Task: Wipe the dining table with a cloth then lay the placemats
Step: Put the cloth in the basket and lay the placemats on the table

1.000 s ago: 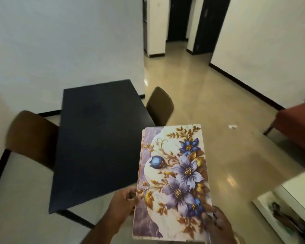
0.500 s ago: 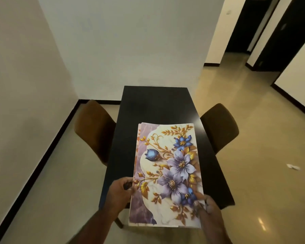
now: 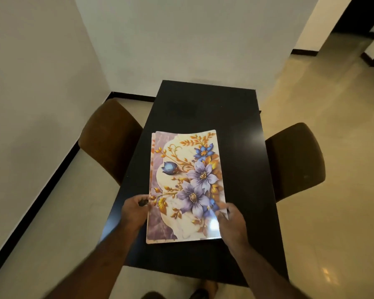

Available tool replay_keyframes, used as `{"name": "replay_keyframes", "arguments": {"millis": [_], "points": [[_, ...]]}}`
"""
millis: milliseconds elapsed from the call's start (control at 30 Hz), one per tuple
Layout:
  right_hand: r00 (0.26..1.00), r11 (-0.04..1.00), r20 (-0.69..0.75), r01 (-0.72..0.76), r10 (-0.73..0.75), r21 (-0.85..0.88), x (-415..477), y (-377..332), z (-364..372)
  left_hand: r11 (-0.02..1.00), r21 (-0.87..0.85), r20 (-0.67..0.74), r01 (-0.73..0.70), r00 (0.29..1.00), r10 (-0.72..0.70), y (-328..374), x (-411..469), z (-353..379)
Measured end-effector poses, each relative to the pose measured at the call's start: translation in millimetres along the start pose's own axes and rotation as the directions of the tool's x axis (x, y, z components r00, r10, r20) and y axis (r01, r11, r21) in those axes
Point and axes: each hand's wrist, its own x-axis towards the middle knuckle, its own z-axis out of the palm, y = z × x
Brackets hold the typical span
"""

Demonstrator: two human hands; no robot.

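A stack of floral placemats (image 3: 186,182), cream and purple with blue and violet flowers, is held over the middle of the black dining table (image 3: 242,147). A second mat's edge peeks out along the stack's left side. My left hand (image 3: 134,210) pinches the stack's left edge near its near end. My right hand (image 3: 231,221) grips the right edge near the near corner. I cannot tell whether the stack touches the tabletop. No cloth is in view.
A brown chair (image 3: 108,139) stands at the table's left side and another brown chair (image 3: 296,160) at its right. White walls close in behind and to the left. Glossy beige floor (image 3: 333,212) extends to the right toward a dark doorway.
My view has swung from the floor and hallway to face the table squarely and come closer. The placemat stack, still held in both hands, now lies over the table's middle instead of beside it.
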Motion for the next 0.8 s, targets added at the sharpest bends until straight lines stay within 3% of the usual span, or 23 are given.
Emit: {"name": "replay_keyframes", "arguments": {"millis": [233,367,633,800], "points": [[0.997,0.961,0.068,0.001,0.018,-0.276,83,-10,25,0.990,0.067,-0.155,0.126,0.981,-0.114,-8,48,23],[0.994,0.918,0.068,-0.049,0.082,-0.392,104,-11,38,0.973,0.153,-0.174,0.172,0.974,-0.145,-11,68,27],[0.992,0.897,-0.016,-0.118,0.123,-0.427,115,5,40,0.962,0.131,-0.210,0.241,0.955,-0.211,-27,74,25],[0.988,0.938,-0.083,-0.152,0.132,-0.311,118,10,34,0.915,0.360,-0.304,0.181,0.950,-0.068,-25,69,19]]}}
